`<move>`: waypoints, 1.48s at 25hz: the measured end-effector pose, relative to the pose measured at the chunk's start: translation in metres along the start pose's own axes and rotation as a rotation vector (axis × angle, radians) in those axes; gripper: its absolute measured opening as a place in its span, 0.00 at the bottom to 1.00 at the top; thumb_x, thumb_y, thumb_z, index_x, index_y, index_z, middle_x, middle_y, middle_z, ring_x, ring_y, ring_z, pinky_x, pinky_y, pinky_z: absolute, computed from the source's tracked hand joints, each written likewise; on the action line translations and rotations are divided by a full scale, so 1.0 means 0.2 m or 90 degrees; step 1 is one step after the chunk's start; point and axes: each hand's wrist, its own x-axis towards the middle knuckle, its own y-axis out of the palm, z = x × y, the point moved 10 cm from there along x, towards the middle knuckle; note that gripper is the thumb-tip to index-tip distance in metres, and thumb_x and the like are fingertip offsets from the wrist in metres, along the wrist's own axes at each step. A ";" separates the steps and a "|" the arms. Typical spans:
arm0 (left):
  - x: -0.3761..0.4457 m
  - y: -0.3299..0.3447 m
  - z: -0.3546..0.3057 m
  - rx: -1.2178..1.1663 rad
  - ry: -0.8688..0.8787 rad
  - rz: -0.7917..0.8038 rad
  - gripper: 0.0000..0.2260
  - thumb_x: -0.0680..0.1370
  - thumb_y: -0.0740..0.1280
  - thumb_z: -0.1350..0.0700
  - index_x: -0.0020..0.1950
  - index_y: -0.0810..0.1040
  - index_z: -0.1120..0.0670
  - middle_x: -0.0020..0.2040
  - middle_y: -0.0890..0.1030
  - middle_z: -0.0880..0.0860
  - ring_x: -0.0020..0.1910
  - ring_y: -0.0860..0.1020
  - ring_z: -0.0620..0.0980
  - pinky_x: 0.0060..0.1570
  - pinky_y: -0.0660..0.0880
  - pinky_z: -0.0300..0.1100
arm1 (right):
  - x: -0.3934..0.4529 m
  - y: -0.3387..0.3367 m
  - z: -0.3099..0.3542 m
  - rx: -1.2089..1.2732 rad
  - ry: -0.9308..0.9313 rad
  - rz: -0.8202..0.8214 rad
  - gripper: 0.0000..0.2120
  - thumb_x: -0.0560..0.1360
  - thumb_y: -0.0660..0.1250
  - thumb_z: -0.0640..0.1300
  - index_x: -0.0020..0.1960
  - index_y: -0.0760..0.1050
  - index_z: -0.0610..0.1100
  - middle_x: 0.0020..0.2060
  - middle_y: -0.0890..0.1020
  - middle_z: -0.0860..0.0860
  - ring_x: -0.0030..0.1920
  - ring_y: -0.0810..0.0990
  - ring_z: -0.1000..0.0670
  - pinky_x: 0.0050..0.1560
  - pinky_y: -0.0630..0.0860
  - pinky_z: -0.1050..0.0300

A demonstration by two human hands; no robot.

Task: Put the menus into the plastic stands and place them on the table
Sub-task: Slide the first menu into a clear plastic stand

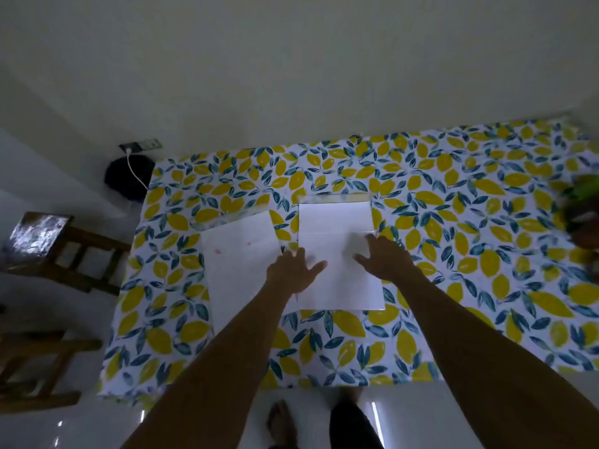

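Two white menu sheets lie flat on the lemon-print table [453, 286]. The right sheet [337, 222] looks slid into a clear plastic stand [330, 198] whose rim shows along its far edge. The left sheet [236, 254] lies tilted, with another clear stand [227, 218] showing at its far edge. My left hand [293, 270] rests with fingers spread on the right sheet's left side. On the same sheet's right side my right hand [384, 257] presses flat, fingers apart. Neither hand grips anything.
A green and dark object [583, 215] sits at the table's right edge, blurred. Wooden chairs [64, 254] stand to the left on the white floor. A dark round thing with a white cable [129, 179] sits near the wall socket. The wall runs behind the table.
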 end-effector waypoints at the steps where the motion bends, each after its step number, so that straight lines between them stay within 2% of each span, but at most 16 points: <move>1: 0.01 0.06 -0.02 -0.014 -0.014 0.017 0.40 0.75 0.50 0.27 0.79 0.56 0.52 0.79 0.59 0.62 0.74 0.65 0.65 0.69 0.65 0.61 | 0.01 0.00 -0.04 0.018 0.011 -0.006 0.32 0.76 0.62 0.60 0.72 0.62 0.42 0.63 0.74 0.38 0.63 0.74 0.37 0.62 0.74 0.42; 5: 0.01 0.20 -0.05 -0.073 -0.074 -0.040 0.38 0.77 0.56 0.31 0.79 0.55 0.53 0.78 0.57 0.66 0.72 0.64 0.68 0.67 0.68 0.61 | 0.01 0.09 -0.16 0.105 0.047 -0.034 0.24 0.77 0.64 0.50 0.66 0.66 0.37 0.60 0.73 0.36 0.60 0.75 0.35 0.58 0.73 0.43; 10: 0.00 0.22 -0.03 -0.168 -0.114 -0.100 0.37 0.77 0.62 0.35 0.78 0.58 0.56 0.70 0.65 0.67 0.68 0.67 0.69 0.66 0.69 0.59 | -0.07 0.16 -0.19 0.170 0.096 -0.085 0.22 0.75 0.63 0.46 0.65 0.66 0.36 0.58 0.74 0.36 0.56 0.77 0.34 0.55 0.75 0.42; 15: -0.06 0.22 0.04 -0.313 -0.132 -0.129 0.30 0.77 0.65 0.40 0.74 0.65 0.54 0.64 0.73 0.65 0.64 0.73 0.67 0.64 0.71 0.57 | -0.14 0.13 -0.24 0.335 0.144 -0.095 0.19 0.70 0.66 0.38 0.60 0.71 0.35 0.53 0.80 0.36 0.56 0.78 0.35 0.53 0.74 0.46; 17: -0.14 0.18 0.07 -0.326 -0.105 -0.191 0.22 0.80 0.63 0.46 0.70 0.70 0.56 0.61 0.77 0.64 0.61 0.76 0.65 0.61 0.72 0.53 | -0.17 0.11 -0.26 0.352 0.141 -0.069 0.20 0.70 0.64 0.36 0.62 0.73 0.37 0.57 0.80 0.38 0.58 0.77 0.37 0.54 0.73 0.50; 19: -0.21 0.14 0.11 -0.330 -0.082 -0.243 0.15 0.82 0.58 0.56 0.67 0.73 0.57 0.59 0.79 0.63 0.58 0.77 0.63 0.58 0.72 0.50 | -0.22 0.07 -0.28 0.348 0.119 -0.051 0.21 0.73 0.62 0.36 0.66 0.74 0.40 0.63 0.79 0.41 0.63 0.75 0.39 0.58 0.71 0.52; 20: -0.27 0.12 0.13 -0.333 -0.060 -0.265 0.14 0.83 0.56 0.59 0.66 0.75 0.57 0.58 0.80 0.63 0.58 0.78 0.63 0.57 0.72 0.50 | -0.26 0.05 -0.29 0.348 0.109 -0.049 0.20 0.75 0.61 0.37 0.66 0.75 0.43 0.64 0.78 0.42 0.64 0.75 0.40 0.61 0.71 0.52; 22: -0.40 0.06 0.14 -0.340 0.002 -0.311 0.15 0.82 0.56 0.62 0.66 0.77 0.56 0.57 0.80 0.63 0.57 0.78 0.62 0.56 0.73 0.49 | -0.35 0.01 -0.29 0.342 0.074 -0.028 0.18 0.77 0.59 0.38 0.64 0.77 0.46 0.62 0.81 0.43 0.62 0.78 0.41 0.64 0.74 0.50; 24: -0.54 0.01 0.15 -0.368 0.042 -0.350 0.15 0.81 0.59 0.64 0.64 0.79 0.56 0.56 0.81 0.62 0.55 0.79 0.59 0.55 0.75 0.47 | -0.45 -0.04 -0.28 0.364 0.034 -0.007 0.16 0.76 0.61 0.38 0.61 0.80 0.48 0.55 0.84 0.45 0.57 0.81 0.44 0.60 0.77 0.50; 26: -0.66 -0.02 0.16 -0.415 0.084 -0.368 0.14 0.80 0.62 0.65 0.62 0.81 0.57 0.55 0.83 0.60 0.53 0.80 0.53 0.53 0.74 0.41 | -0.56 -0.11 -0.27 0.409 0.002 -0.015 0.14 0.77 0.63 0.36 0.59 0.81 0.45 0.48 0.83 0.47 0.52 0.80 0.48 0.53 0.76 0.54; 28: -0.73 -0.05 0.16 -0.443 0.134 -0.377 0.11 0.78 0.67 0.65 0.59 0.83 0.57 0.54 0.85 0.58 0.51 0.81 0.49 0.51 0.76 0.38 | -0.64 -0.16 -0.29 0.488 0.009 -0.038 0.13 0.75 0.66 0.33 0.55 0.83 0.43 0.46 0.82 0.47 0.51 0.80 0.45 0.48 0.75 0.51; 30: -0.77 -0.11 0.16 -0.467 0.176 -0.388 0.10 0.76 0.70 0.65 0.55 0.85 0.55 0.52 0.86 0.56 0.46 0.80 0.40 0.47 0.75 0.30 | -0.65 -0.21 -0.30 0.478 -0.017 -0.062 0.17 0.73 0.66 0.29 0.51 0.83 0.47 0.49 0.84 0.42 0.50 0.82 0.39 0.45 0.75 0.47; 32: -0.78 -0.18 0.15 -0.492 0.196 -0.408 0.07 0.75 0.73 0.61 0.52 0.86 0.53 0.50 0.86 0.54 0.44 0.81 0.37 0.45 0.74 0.28 | -0.65 -0.26 -0.30 0.472 -0.019 -0.076 0.13 0.74 0.67 0.32 0.52 0.84 0.46 0.44 0.84 0.38 0.43 0.81 0.35 0.41 0.74 0.46; 33: -0.78 -0.23 0.14 -0.510 0.200 -0.413 0.06 0.75 0.73 0.59 0.51 0.86 0.53 0.49 0.86 0.53 0.45 0.81 0.39 0.46 0.75 0.31 | -0.64 -0.30 -0.29 0.487 -0.019 -0.091 0.09 0.75 0.69 0.35 0.52 0.84 0.43 0.39 0.83 0.39 0.38 0.81 0.37 0.38 0.74 0.47; 35: -0.74 -0.30 0.13 -0.538 0.196 -0.421 0.03 0.75 0.73 0.57 0.48 0.86 0.53 0.47 0.85 0.54 0.44 0.82 0.44 0.47 0.77 0.38 | -0.61 -0.40 -0.23 0.455 -0.058 -0.136 0.08 0.77 0.69 0.43 0.50 0.84 0.40 0.35 0.81 0.47 0.37 0.82 0.43 0.36 0.78 0.49; 37: -0.66 -0.37 0.12 -0.512 0.186 -0.450 0.02 0.76 0.73 0.56 0.46 0.84 0.53 0.45 0.83 0.55 0.43 0.82 0.48 0.48 0.77 0.44 | -0.56 -0.48 -0.17 0.404 -0.077 -0.166 0.07 0.77 0.68 0.46 0.46 0.82 0.44 0.32 0.79 0.54 0.39 0.82 0.44 0.40 0.80 0.47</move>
